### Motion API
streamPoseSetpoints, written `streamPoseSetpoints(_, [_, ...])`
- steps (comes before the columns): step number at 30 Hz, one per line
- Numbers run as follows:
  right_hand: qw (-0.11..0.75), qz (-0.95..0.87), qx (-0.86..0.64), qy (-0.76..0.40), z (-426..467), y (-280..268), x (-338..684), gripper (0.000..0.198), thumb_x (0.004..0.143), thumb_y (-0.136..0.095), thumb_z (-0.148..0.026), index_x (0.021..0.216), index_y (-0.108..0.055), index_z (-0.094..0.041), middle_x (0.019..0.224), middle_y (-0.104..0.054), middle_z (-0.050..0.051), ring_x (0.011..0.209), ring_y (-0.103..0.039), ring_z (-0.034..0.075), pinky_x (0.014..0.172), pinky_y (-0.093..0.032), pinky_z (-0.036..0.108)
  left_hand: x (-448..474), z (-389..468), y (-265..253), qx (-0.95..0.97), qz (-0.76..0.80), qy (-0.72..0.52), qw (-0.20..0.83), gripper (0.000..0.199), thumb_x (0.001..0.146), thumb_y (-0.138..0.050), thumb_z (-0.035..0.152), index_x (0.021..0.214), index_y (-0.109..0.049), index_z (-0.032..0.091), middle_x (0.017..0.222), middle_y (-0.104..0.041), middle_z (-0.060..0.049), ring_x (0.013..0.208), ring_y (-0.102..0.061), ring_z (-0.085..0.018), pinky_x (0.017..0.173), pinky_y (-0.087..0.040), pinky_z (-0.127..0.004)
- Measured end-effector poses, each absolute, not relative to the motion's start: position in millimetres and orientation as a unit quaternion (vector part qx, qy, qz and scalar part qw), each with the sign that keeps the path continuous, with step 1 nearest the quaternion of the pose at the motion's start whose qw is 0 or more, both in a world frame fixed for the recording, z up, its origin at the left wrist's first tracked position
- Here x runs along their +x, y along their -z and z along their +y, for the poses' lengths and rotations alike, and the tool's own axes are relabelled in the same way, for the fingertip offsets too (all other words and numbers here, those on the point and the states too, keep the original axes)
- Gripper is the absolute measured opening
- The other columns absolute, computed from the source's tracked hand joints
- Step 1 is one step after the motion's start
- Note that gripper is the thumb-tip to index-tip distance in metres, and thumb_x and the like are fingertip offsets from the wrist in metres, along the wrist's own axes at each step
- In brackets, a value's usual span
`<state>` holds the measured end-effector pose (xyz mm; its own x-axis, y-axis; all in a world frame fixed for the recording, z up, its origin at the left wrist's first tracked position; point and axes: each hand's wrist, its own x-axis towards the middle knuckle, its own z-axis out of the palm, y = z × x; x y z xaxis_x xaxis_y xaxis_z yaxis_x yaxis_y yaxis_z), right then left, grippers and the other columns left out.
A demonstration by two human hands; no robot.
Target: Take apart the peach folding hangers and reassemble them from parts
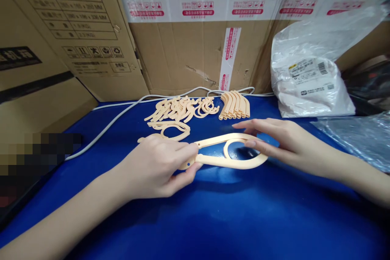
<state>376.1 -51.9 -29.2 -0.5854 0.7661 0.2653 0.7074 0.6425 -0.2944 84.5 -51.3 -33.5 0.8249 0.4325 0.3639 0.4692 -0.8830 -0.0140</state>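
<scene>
My left hand [161, 166] pinches the narrow, jointed end of a cream plastic folding hanger [234, 164] between thumb and fingers. The hanger is held level just above the blue table, its two curved arms forming a long loop with a smaller ring inside. At its rounded far end is my right hand [280, 142], thumb across the plastic and the other fingers partly hidden behind it; the index finger sticks out. Beyond my left hand lies another cream looped hanger [179, 134], partly covered by that hand.
Behind the hands are a heap of cream hook-shaped parts [179, 109] and a neat stack of curved arm parts [234, 105]. A white cable [122, 113] runs along the back. Cardboard boxes [183, 57] wall the table; a white plastic bag [310, 77] and clear film [359, 134] lie right.
</scene>
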Motion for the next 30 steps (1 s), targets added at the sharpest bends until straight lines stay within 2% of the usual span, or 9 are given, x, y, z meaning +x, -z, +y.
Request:
streamPoseSetpoints(3, [0.185,-0.882,-0.407,-0.151,-53.8,28.4,374.5,0.035,0.093,-0.05,-0.044,0.12,-0.057,-0.023,0.097,-0.07,0.003,0.082,-0.065,0.018,0.068,-0.048,0.027,84.9,-52.5,33.8,-0.956,-0.238,0.167,0.045,0.022,0.09,-0.047,0.023,0.071,-0.038,0.022,0.056,-0.045,0.007,0.046,-0.041,-0.01,0.048,-0.022,-0.026])
streamPoseSetpoints(7, [0.17,-0.883,-0.402,-0.175,-55.8,28.1,371.7,0.027,0.091,-0.054,-0.041,0.112,-0.057,-0.023,0.092,-0.068,0.002,0.077,-0.063,0.016,0.065,-0.048,0.026,85.7,-52.9,35.5,-0.958,-0.243,0.148,0.021,0.018,0.091,-0.046,0.023,0.073,-0.042,0.021,0.059,-0.051,0.006,0.048,-0.043,-0.01,0.049,-0.025,-0.026])
streamPoseSetpoints(17, [0.159,-0.922,-0.351,0.034,-52.8,38.9,371.0,0.013,0.095,-0.047,-0.028,0.101,-0.055,-0.019,0.087,-0.066,0.005,0.075,-0.062,0.018,0.068,-0.045,0.029,88.1,-53.5,43.7,-0.958,-0.242,0.153,0.009,0.016,0.085,-0.052,0.025,0.071,-0.045,0.02,0.061,-0.05,0.005,0.053,-0.043,-0.011,0.051,-0.025,-0.027])
streamPoseSetpoints(20, [0.165,-0.917,-0.362,0.032,-51.6,40.3,371.7,0.009,0.094,-0.046,-0.024,0.097,-0.053,-0.019,0.087,-0.064,0.004,0.073,-0.062,0.016,0.064,-0.044,0.026,89.0,-52.7,42.9,-0.959,-0.243,0.148,0.002,0.015,0.08,-0.052,0.02,0.069,-0.042,0.02,0.061,-0.046,0.005,0.056,-0.039,-0.012,0.052,-0.026,-0.027])
streamPoseSetpoints(24, [0.172,-0.91,-0.378,0.017,-53.0,40.2,371.3,0.011,0.094,-0.043,-0.021,0.097,-0.053,-0.019,0.098,-0.063,0.006,0.07,-0.061,0.014,0.06,-0.044,0.024,90.4,-52.2,41.1,-0.962,-0.234,0.14,0.0,0.015,0.077,-0.049,0.015,0.067,-0.038,0.019,0.063,-0.044,0.002,0.062,-0.036,-0.014,0.056,-0.027,-0.028])
streamPoseSetpoints(27, [0.167,-0.91,-0.38,0.01,-55.0,39.0,371.1,0.015,0.093,-0.043,-0.019,0.097,-0.057,-0.02,0.103,-0.063,0.007,0.071,-0.061,0.014,0.061,-0.045,0.025,91.7,-52.9,40.1,-0.965,-0.227,0.134,-0.011,0.01,0.073,-0.048,0.013,0.068,-0.042,0.018,0.067,-0.046,0.0,0.068,-0.037,-0.016,0.059,-0.03,-0.029])
streamPoseSetpoints(30, [0.169,-0.907,-0.386,0.016,-56.2,37.9,371.0,0.022,0.091,-0.045,-0.016,0.103,-0.062,-0.021,0.108,-0.062,0.006,0.063,-0.06,0.01,0.058,-0.044,0.023,92.7,-53.3,39.4,-0.967,-0.22,0.128,-0.022,0.006,0.073,-0.048,0.011,0.073,-0.049,0.018,0.074,-0.05,-0.003,0.074,-0.04,-0.018,0.065,-0.035,-0.032])
